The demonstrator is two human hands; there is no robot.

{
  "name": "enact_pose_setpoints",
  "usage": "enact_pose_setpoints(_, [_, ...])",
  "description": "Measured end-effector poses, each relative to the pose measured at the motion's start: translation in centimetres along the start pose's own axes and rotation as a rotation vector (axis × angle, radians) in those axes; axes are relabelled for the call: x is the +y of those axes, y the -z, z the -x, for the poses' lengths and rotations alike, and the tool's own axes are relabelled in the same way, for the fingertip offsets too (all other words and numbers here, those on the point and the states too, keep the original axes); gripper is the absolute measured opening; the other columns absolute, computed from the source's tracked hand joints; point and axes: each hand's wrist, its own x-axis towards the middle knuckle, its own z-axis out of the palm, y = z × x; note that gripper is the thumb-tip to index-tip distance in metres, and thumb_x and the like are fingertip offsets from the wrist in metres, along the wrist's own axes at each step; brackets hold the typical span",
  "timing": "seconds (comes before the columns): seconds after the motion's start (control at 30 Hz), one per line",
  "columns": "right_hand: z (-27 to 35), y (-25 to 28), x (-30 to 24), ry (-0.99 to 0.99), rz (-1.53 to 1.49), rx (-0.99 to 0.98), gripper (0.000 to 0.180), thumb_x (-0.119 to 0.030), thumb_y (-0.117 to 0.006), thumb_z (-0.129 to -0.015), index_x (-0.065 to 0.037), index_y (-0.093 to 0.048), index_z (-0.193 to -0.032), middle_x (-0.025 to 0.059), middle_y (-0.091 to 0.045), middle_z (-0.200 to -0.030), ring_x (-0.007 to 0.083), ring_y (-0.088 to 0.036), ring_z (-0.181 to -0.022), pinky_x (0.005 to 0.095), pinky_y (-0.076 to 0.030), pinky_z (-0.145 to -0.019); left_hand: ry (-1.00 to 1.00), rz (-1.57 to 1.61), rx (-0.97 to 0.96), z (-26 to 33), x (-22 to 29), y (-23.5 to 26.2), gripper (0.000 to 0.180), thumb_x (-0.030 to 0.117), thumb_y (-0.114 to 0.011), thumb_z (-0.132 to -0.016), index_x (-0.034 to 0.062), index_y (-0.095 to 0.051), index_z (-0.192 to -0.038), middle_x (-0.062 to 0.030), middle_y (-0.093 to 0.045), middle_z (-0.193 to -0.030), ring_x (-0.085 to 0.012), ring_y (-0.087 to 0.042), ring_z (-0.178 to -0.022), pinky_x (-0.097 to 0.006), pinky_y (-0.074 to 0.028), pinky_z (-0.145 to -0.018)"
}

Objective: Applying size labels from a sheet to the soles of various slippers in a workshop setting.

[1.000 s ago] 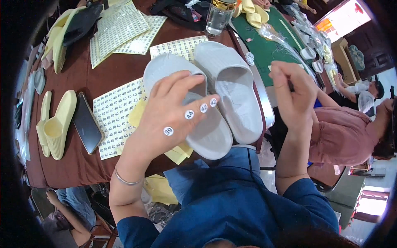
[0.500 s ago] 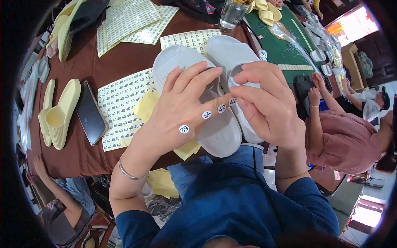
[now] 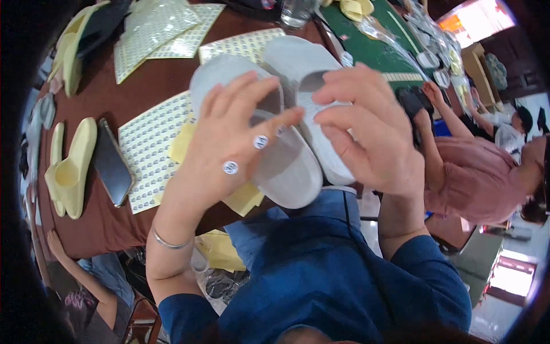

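Observation:
Two grey slippers lie side by side over the table's near edge, one nearer [image 3: 289, 169] and one farther right [image 3: 292, 57]. My left hand [image 3: 229, 143] lies spread over the nearer slipper's strap and grips it. Small round white stickers [image 3: 260, 141] sit on its fingers. My right hand [image 3: 366, 132] has thumb and forefinger pinched at the strap edge of the second slipper, touching my left fingertips. What is between those fingertips is hidden.
Sheets of round stickers [image 3: 146, 143] lie on the brown table [image 3: 109, 223], with a dark phone [image 3: 112, 162] and pale yellow slippers [image 3: 69, 172] at the left. A person in pink [image 3: 475, 178] sits to the right by a green mat [image 3: 366, 46]. Another person's hand [image 3: 54, 241] is at the lower left.
My right hand came down from the right and met my left fingertips over the slippers. One sticker fewer shows on my left fingers than a second ago.

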Motion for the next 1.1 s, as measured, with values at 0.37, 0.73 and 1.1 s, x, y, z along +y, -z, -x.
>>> enact_pose_setpoints(0.37, [6.5, 2.1, 1.5, -0.254, 0.064, -0.29, 0.011, -0.006, -0.067, -0.079, -0.005, -0.065, -0.09, 0.0098, -0.06, -0.094, 0.0318, -0.058, -0.096, 0.0409, -0.047, -0.087, -0.029, -0.016, 0.015, 0.1, -0.9, -0.1, 0.049, 0.001, -0.068, -0.08, 0.0097, -0.064, -0.128, -0.0175, -0.052, -0.141, -0.0413, -0.048, -0.131, -0.048, -0.041, -0.109])
enact_pose_setpoints(0.73, [6.9, 1.1, 1.5, -0.27, 0.022, -0.367, 0.007, -0.008, -0.063, -0.082, -0.005, -0.065, -0.087, 0.0107, -0.059, -0.092, 0.0313, -0.058, -0.096, 0.0416, -0.046, -0.089, -0.012, -0.005, 0.024, 0.3, -1.2, 0.0, 0.043, 0.004, -0.066, -0.085, 0.0074, -0.065, -0.128, -0.0171, -0.049, -0.145, -0.0392, -0.047, -0.133, -0.046, -0.04, -0.11])
enact_pose_setpoints(1.1, [7.0, 0.4, 1.7, -0.264, 0.061, -0.367, 0.012, -0.003, -0.07, -0.077, -0.003, -0.066, -0.089, 0.0099, -0.061, -0.095, 0.0306, -0.059, -0.094, 0.0399, -0.048, -0.083, -0.016, -0.021, 0.02, 0.5, -1.5, 0.0, 0.044, 0.005, -0.069, -0.083, 0.0077, -0.065, -0.127, -0.0172, -0.049, -0.145, -0.0393, -0.047, -0.133, -0.046, -0.04, -0.109])
